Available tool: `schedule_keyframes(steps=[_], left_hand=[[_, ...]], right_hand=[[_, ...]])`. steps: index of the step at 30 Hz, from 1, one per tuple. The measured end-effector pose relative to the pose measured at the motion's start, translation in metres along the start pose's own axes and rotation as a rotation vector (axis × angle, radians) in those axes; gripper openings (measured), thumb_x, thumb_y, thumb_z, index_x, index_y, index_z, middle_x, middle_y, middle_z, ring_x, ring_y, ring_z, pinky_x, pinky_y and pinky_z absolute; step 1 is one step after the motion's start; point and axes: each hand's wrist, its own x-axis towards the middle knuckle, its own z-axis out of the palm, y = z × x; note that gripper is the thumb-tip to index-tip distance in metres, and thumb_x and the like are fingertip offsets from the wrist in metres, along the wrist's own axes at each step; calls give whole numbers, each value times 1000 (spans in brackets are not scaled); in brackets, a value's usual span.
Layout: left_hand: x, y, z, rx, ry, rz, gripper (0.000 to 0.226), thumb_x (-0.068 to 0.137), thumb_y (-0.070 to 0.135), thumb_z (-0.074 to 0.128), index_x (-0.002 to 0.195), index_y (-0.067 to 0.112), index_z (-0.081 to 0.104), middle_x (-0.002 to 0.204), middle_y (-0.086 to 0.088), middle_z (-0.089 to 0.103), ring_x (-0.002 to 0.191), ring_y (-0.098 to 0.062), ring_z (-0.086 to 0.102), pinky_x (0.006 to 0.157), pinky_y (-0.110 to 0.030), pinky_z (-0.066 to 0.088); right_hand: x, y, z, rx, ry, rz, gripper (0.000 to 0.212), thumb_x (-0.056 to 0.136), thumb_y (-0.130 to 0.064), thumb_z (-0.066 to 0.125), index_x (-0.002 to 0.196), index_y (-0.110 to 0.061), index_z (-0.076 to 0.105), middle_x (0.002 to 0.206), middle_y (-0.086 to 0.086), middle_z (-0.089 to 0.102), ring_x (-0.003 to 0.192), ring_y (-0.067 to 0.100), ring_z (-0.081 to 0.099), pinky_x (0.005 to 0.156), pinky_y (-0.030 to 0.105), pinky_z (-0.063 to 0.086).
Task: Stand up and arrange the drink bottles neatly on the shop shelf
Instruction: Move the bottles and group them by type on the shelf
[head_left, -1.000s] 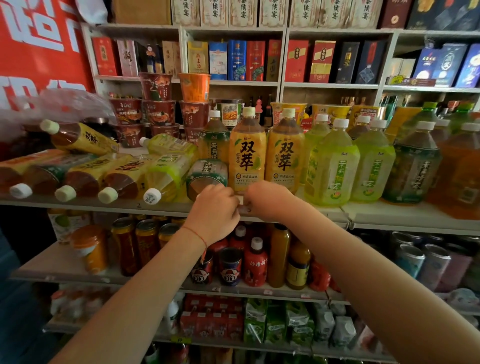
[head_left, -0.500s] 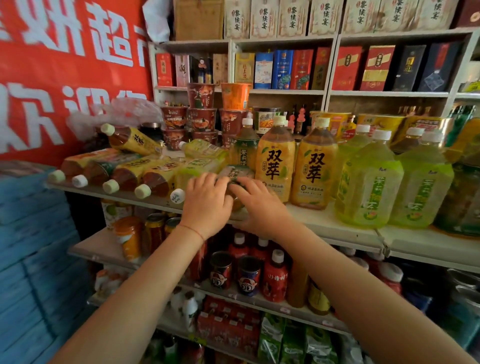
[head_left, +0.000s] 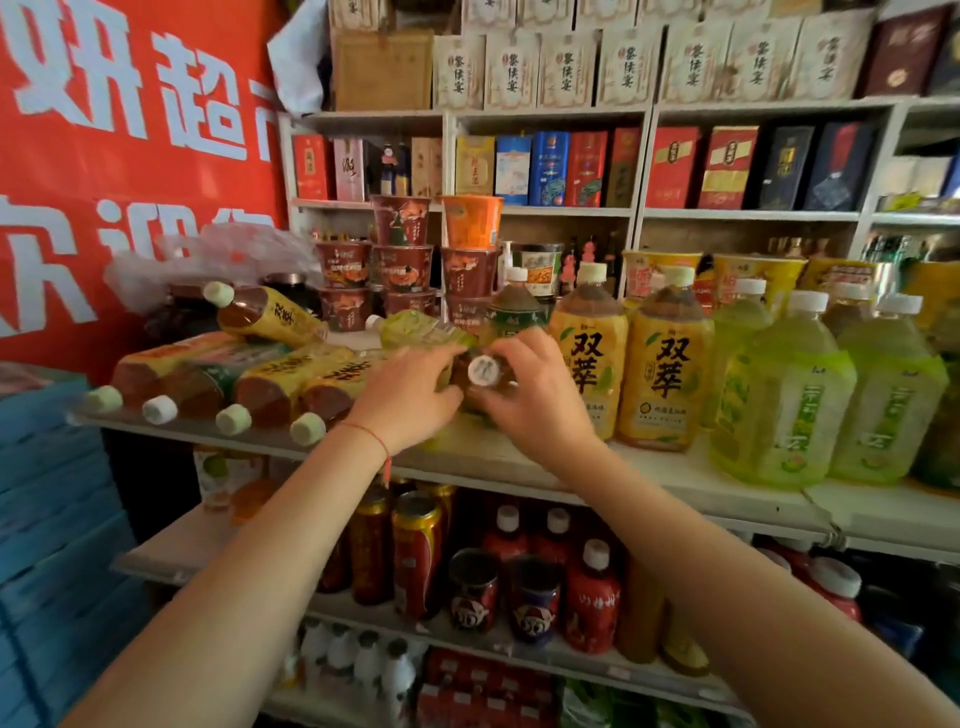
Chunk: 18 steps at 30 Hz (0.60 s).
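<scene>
Shop shelf (head_left: 519, 457), front edge: left hand (head_left: 402, 402) and right hand (head_left: 535, 400) both grasping one lying bottle (head_left: 483, 371), cap outward, beside upright yellow bottles (head_left: 589, 358).

Two bare forearms, no sleeves, thin red string bracelet (head_left: 375, 435) on left wrist, possibly tasselled

A big red banner (head_left: 130, 156) with white letters hangs on the left. White shelves (head_left: 644, 156) fill the back wall.
</scene>
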Motion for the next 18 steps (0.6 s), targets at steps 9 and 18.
schedule_keyframes(steps=[9, 18], left_hand=[[39, -30, -9, -320, -240, 48, 72, 94, 33, 61, 157, 38, 28, 149, 3, 48, 134, -19, 48, 107, -41, 45], [39, -48, 7, -237, -146, 166, 53, 92, 30, 57, 145, 28, 48, 139, -2, 57, 126, -22, 53, 104, -45, 47]], right_hand=[[81, -1, 3, 97, 68, 544, 25, 101, -26, 56, 122, -12, 58, 113, 4, 63, 106, 23, 61, 91, 39, 52], [75, 16, 50, -305, -155, 433, 93, 83, -48, 76, 156, -33, 20, 156, 16, 28, 144, 35, 29, 117, 48, 32]])
